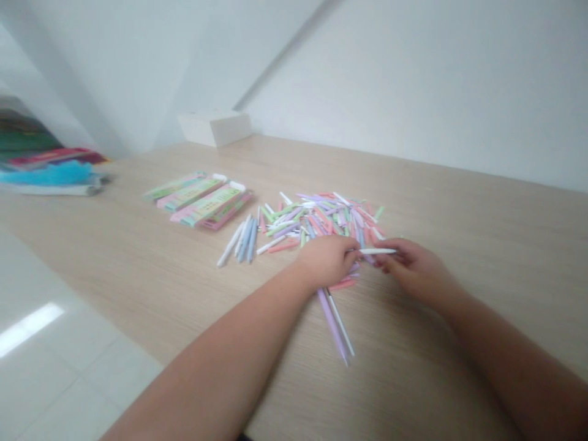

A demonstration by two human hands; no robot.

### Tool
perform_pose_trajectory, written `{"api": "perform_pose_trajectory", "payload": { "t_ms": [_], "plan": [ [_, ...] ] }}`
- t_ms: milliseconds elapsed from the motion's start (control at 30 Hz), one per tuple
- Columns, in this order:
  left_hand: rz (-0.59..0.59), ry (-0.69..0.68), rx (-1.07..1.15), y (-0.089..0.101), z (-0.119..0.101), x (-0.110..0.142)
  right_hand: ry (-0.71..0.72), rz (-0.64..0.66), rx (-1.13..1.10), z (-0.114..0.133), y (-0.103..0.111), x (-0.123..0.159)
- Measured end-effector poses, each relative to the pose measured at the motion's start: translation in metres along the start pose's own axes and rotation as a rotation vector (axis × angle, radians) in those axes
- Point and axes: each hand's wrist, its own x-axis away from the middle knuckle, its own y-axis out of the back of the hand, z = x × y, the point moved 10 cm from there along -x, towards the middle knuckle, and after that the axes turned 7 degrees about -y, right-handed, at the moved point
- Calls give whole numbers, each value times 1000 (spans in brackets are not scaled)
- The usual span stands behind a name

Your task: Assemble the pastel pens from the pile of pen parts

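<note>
Pale walls behind, wood-grain counter below, tiled floor past the left edge. Slightly blurred throughout; fine print not legible.

Step in hand, as judged: working on one slim white pen, held crosswise between both hands, over the near right side of a loose pile of pastel pens. Cannot confirm whether fitting, parting or merely turning it. Next move, as judged, calls for a steady pinch at both ends and straight alignment along the pen's length, without catching the pile beneath.

Left hand: back uppermost, forearm reaching up from lower left; grip closed about the pen's left end with thumb and fingertips. Right hand: turned inward, forearm slanting in from lower right, fingers curled; grip pinching the pen's right end. Neither grip released.

Noted below the left wrist: lavender pen and slim white stick, side by side, projecting toward the near edge. Cannot tell whether tucked into the palm or lying on the counter.

Left of the pile: small row of white and blue pens. Behind that row: printed pastel packs, laid together. Back left, near the wall: white box. Far left: blue item, too blurred to identify.
</note>
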Motion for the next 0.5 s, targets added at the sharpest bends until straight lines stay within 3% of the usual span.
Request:
{"api": "perform_pose_trajectory", "payload": {
  "t_ms": [200, 367, 500],
  "plan": [
    [3, -25, 39, -3, -1, -1, 58, 2, 191, -1, 7, -2],
    [18, -14, 27, -3, -1, 0, -10, 62, -14, -13, -2, -6],
    [13, 9, 44, -3, 3, 1, -51, -11, -162, -15, 4, -8]
  ]
}}
